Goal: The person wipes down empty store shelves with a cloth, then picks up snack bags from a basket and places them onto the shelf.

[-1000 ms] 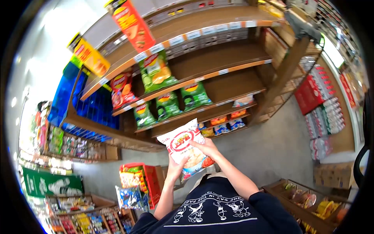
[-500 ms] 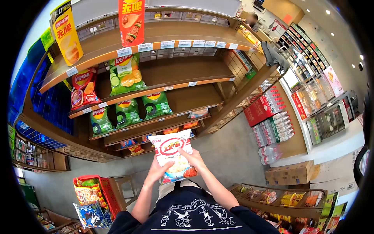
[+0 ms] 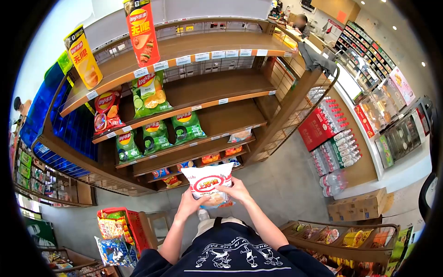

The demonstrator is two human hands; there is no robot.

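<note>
A white and red snack bag [image 3: 208, 181] is held between both my hands, low in the middle of the view. My left hand [image 3: 190, 203] grips its left side and my right hand [image 3: 234, 191] its right side, thumbs on the front. Beyond the bag rises a brown shelf unit [image 3: 207, 87]. A yellow can [image 3: 83, 57] and a red can [image 3: 142, 34] stand on its top shelf. Below them sit a red chip bag [image 3: 108, 111], a larger green chip bag [image 3: 151, 94] and several green bags [image 3: 188, 125]. Small colourful packs [image 3: 211, 159] lie on the lowest shelves.
At the lower left is a red basket [image 3: 134, 226] full of snack bags, beside a stool. Bottle packs [image 3: 339, 147] and a cardboard box [image 3: 357, 206] stand along the counter at right. A snack rack [image 3: 341, 249] is at lower right. A person [image 3: 300, 25] is behind the counter.
The view has swung to the right since the first frame, bringing in the counter. The snack bag has tipped back slightly and is still in both my hands.
</note>
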